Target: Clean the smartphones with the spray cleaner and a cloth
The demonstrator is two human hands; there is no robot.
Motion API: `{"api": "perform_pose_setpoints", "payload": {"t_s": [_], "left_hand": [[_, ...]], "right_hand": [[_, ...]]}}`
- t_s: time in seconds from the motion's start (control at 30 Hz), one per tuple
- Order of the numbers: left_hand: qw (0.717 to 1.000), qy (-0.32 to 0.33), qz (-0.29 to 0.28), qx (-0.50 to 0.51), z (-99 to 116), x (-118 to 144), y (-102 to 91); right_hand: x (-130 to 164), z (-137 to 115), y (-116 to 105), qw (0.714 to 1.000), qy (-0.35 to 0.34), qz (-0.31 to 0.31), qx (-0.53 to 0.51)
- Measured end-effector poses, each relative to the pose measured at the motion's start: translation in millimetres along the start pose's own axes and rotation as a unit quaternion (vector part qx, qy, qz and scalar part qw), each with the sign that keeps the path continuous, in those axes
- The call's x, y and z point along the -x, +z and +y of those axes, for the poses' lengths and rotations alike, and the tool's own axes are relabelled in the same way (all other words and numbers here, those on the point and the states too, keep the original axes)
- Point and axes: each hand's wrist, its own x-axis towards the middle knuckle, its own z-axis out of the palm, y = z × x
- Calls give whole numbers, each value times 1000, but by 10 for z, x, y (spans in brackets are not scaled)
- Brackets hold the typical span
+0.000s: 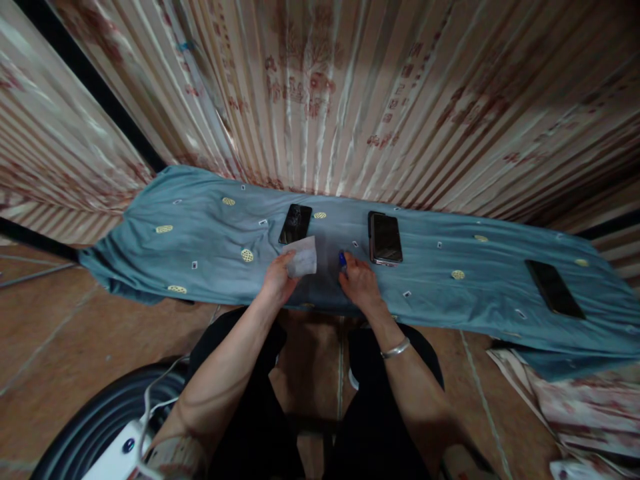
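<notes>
My left hand (279, 279) is closed on a thin whitish wipe (303, 259), its edge spread out toward the middle of the cloth. Just beyond the wipe lies a dark phone (296, 223) with marks or cracks on its screen. In my right hand (361, 283) is a small object with a blue top (343, 259); the fingers hide most of its body. To the right of that hand rests a small stack of phones (386, 239), the top one with a dark screen.
A blue-green patterned cloth (425, 293) covers the long narrow surface. Another dark phone (555, 289) lies near its right end. Striped floral curtains (320, 80) hang behind. At lower left, a white device with a cable (117, 453) sits on a black ribbed round object (85, 420).
</notes>
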Motion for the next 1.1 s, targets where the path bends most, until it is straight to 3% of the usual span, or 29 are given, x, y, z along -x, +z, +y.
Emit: {"api": "perform_pose_setpoints", "payload": {"t_s": [0.17,0.33,0.47,0.6,0.7,0.83,0.9,0.97,1.1], "left_hand": [[1000,22,13,13,162,37,19],[1000,27,-5,0,66,15,35],[1000,25,-1,-4,-29,-17,47],[1000,-7,-21,13,-14,-1,74],[998,-30,-39,26,0,53,146],[993,-61,-96,27,-78,132,259],[992,-53,-111,26,-150,152,291],[991,-30,-127,17,-217,152,302],[988,28,-148,-23,-273,115,293]], "right_hand": [[-54,-190,26,999,-22,-12,-36],[-89,-374,85,999,-37,-15,-36],[-82,-326,86,997,-28,-2,-75],[-90,-150,76,971,-29,80,-223],[-106,-95,82,900,14,119,-420],[-91,-205,84,708,59,17,-703],[-74,-273,81,643,59,-13,-763],[-66,-307,82,610,91,-18,-787],[-91,-272,89,572,144,-1,-807]]}}
